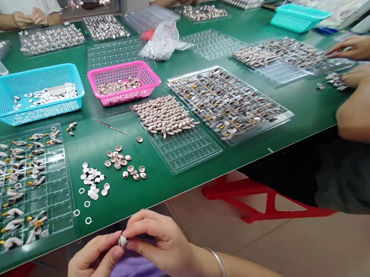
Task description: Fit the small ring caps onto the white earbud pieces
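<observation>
My left hand (pixel 93 273) and my right hand (pixel 165 242) meet above my lap, just off the table's front edge. Between their fingertips is a small round earbud shell (pixel 123 241), pale with a dark part, pinched from both sides. Its finer details are too small to make out. On the table ahead lie a pile of white round caps (pixel 92 179) and a cluster of beige cup-shaped shells (pixel 117 158). Several thin white rings (pixel 88 221) are scattered close to the edge. A pair of metal tweezers (pixel 111 127) rests behind the shells.
A partitioned tray of earbud parts (pixel 68 214) is at left; a tray of beige stems (pixel 194 153) and a fuller tray (pixel 256 133) are at right. Behind stand a blue basket (pixel 33 116) and pink basket (pixel 127 96). A co-worker's hands (pixel 363 86) work at right.
</observation>
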Available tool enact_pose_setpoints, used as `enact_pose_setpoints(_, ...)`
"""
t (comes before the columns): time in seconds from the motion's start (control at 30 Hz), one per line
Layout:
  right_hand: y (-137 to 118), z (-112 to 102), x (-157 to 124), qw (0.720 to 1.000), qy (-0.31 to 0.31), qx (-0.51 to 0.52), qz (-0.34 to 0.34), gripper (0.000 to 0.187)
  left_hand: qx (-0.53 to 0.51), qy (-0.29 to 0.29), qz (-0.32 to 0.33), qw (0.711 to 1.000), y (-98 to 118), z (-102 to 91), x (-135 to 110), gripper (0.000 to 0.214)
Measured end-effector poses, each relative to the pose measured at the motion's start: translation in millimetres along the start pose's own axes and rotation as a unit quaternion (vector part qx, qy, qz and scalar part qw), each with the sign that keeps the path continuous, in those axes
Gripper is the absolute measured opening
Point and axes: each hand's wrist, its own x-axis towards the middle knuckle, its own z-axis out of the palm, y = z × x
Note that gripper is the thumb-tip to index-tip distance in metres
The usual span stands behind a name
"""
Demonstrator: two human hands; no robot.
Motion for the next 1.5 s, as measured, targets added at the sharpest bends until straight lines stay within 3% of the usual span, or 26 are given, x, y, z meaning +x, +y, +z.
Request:
enact_pose_setpoints(0.2, -1, -1, -1, 1.000, -0.008, -0.020, -0.019, 0.012, -0.029, 0.039, -0.032, 0.998, -11, 2.1, -4, 0.024)
enact_pose_setpoints(0.3, -1, 0, -1, 0.998, 0.006, -0.031, -0.045, 0.013, -0.021, 0.042, -0.018, 0.999, -18, 1.5, -6, 0.021)
enact_pose_setpoints(0.4, -2, 1, -2, 0.995, 0.020, -0.055, -0.085, 0.018, -0.013, 0.038, 0.005, 0.999, -16, 3.7, -7, 0.019)
enact_pose_setpoints(0.53, -4, -1, -2, 0.990, -0.001, -0.079, -0.116, 0.025, -0.060, 0.066, -0.028, 0.996, -10, 7.0, -6, 0.021)
enact_pose_setpoints(0.8, -5, -3, 3, 0.998, -0.024, 0.005, -0.056, 0.022, -0.174, -0.046, -0.038, 0.983, -21, 2.5, 0, 0.022)
enact_pose_setpoints(0.97, 4, -2, 2, 0.998, -0.051, 0.024, -0.029, 0.028, -0.142, -0.131, -0.035, 0.980, -18, 3.9, 0, 0.024)
enact_pose_setpoints(1.1, 6, -5, 1, 0.998, -0.042, 0.026, -0.035, 0.031, -0.126, -0.089, -0.068, 0.986, -17, 4.7, -1, 0.034)
enact_pose_setpoints(1.2, 5, -6, 3, 0.996, -0.046, -0.029, -0.064, 0.028, -0.075, -0.063, -0.037, 0.995, -12, 4.4, -1, 0.023)
enact_pose_setpoints(1.37, 4, -5, 5, 0.995, -0.041, -0.049, -0.075, 0.023, 0.047, -0.096, 0.056, 0.993, -2, 2.4, 1, 0.016)
enact_pose_setpoints(1.5, 5, -5, 5, 0.996, -0.023, -0.035, -0.077, 0.018, 0.054, -0.114, 0.062, 0.990, -2, 3.2, 1, 0.017)
